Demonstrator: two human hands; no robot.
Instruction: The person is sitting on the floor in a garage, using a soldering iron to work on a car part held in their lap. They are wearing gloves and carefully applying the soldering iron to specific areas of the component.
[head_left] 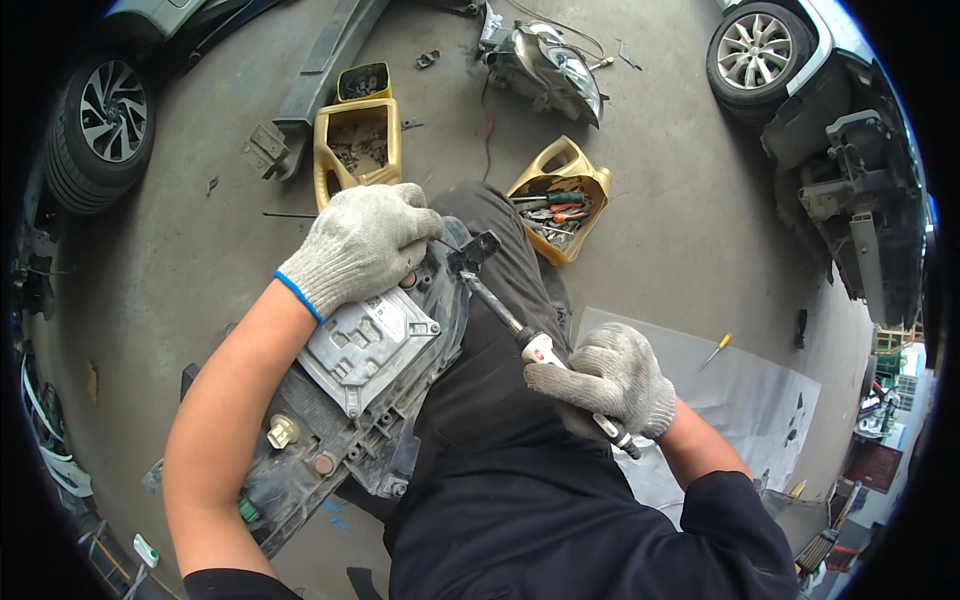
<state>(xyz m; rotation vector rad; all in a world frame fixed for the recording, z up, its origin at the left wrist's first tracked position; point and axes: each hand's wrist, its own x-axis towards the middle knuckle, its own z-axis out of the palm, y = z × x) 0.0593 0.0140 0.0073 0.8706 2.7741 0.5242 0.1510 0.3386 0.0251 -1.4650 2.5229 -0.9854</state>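
A car headlight housing (pixel 375 440), its back side up, rests across my lap, with a silver control module (pixel 370 345) mounted on it. My left hand (pixel 365 245), in a grey knit glove with a blue cuff, is closed over the housing's upper end. It pinches a thin dark rod (pixel 290 214) that sticks out to the left; its other end points toward a black bracket (pixel 474 256). My gloved right hand (pixel 605 380) is wrapped around the white handle of a soldering iron (pixel 541 349). The iron's metal tip touches or nearly touches the housing beside that bracket.
Cut-open yellow jugs hold small hardware (pixel 358 145) and hand tools (pixel 560 205). Another headlight (pixel 550 75) lies ahead. A pale sheet (pixel 700 400) and a yellow-handled screwdriver (pixel 718 349) lie at right. Car wheels (pixel 112 112) flank the floor; a metal beam (pixel 325 70) lies ahead-left.
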